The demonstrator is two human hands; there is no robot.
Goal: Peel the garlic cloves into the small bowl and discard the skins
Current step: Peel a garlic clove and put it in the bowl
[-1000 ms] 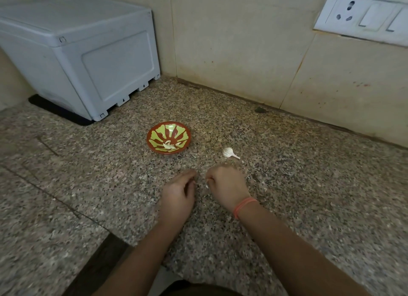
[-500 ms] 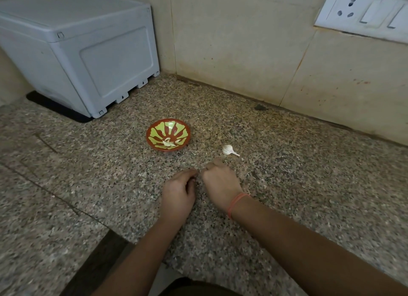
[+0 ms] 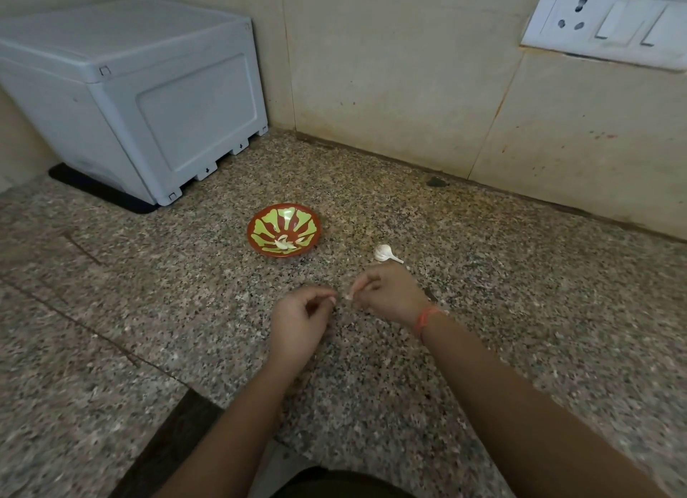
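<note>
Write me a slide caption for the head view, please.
Right hand pinches a garlic piece beside the left hand; bowl and bulb beyond.

1. Near the counter's (image 3: 539, 311) front edge, the left hand (image 3: 297, 324) lay curled beside the right hand (image 3: 388, 293), which pinched a pale bit (image 3: 349, 297).
2. Mid-counter, the small bowl (image 3: 251, 233) held pale cloves (image 3: 284, 244); a garlic bulb (image 3: 383, 253) lay near its right.
3. A grey box (image 3: 148, 107) filled the back left corner.

The pale bit (image 3: 348, 297) pinched in the right hand (image 3: 386, 289) is too small to identify.
</note>
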